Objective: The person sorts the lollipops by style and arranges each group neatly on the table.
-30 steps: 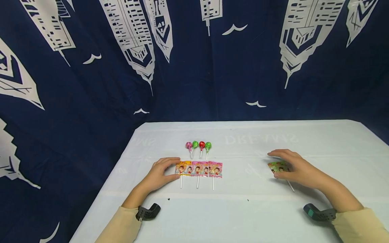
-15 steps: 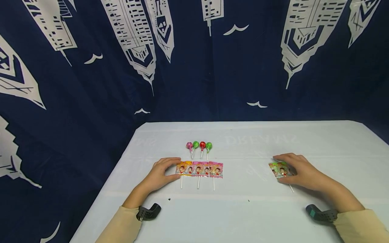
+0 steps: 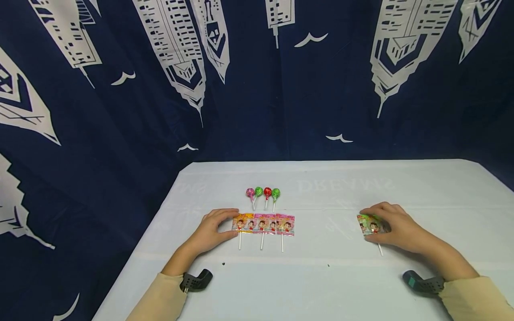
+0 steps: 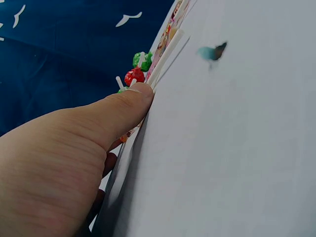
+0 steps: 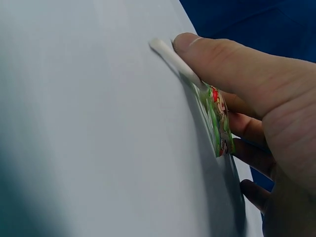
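Observation:
Three flat lollipops in printed wrappers lie side by side on the white table in the head view: one orange (image 3: 243, 224), one pink (image 3: 264, 224) in the middle, one pink (image 3: 285, 226) at the right. At the row's left end my left hand (image 3: 207, 232) holds the orange one by its upper and lower edges, between fingers and thumb. Farther right, my right hand (image 3: 399, 228) grips a green-wrapped flat lollipop (image 3: 368, 225) across its wrapper. Its white stick (image 5: 173, 59) shows beside the thumb in the right wrist view. My palm and fingers cover part of that wrapper.
Behind the row lie several round lollipops, among them a purple-pink one (image 3: 250, 192) and a red one (image 3: 267, 192). Small dark specks (image 3: 223, 263) dot the white table (image 3: 305, 290). A dark blue printed cloth (image 3: 257, 111) hangs beyond the table's far edge.
My right hand has shifted slightly right and closed in on the green-wrapped lollipop, which has turned so that its stick points more straight toward me. My left hand stays by the orange lollipop.

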The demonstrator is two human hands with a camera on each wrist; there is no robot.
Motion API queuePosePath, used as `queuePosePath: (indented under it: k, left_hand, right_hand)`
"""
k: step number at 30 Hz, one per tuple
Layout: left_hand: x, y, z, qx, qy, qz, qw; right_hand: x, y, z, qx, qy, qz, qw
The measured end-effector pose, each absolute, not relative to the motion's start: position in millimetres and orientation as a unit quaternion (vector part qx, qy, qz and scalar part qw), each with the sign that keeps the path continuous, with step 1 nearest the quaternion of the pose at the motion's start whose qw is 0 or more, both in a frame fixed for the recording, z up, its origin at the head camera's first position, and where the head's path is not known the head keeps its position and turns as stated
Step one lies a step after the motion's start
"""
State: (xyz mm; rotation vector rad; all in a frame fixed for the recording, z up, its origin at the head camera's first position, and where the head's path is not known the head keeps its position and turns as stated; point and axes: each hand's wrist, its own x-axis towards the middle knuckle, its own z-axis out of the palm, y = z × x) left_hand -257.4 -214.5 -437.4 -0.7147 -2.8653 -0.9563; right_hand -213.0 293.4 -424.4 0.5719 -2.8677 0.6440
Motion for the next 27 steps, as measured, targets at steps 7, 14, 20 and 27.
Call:
queuePosePath:
  k: [7,14,20,27]
  left_hand:
    - [-257.6,-214.7,-438.8,-0.232,-0.923,-0.305,0.023]
    - [-258.4,-214.8,-440.2,-0.236,-0.923,-0.304,0.028]
    - [-258.2,-215.0,-439.6,-0.236,-0.923,-0.303,0.030]
    - [-258.6,-214.3,-440.0,-0.238,-0.924,-0.299,0.032]
  right_hand:
    - [-214.2,292.2,-427.9,0.182,-0.957,0.211,0.079]
    - [-213.9,290.5,-427.2,0.183,-0.954,0.223,0.082]
    - [-214.3,289.9,-427.1,0.190,-0.949,0.231,0.095]
    - [-215.0,288.9,-426.6,0.187,-0.950,0.231,0.091]
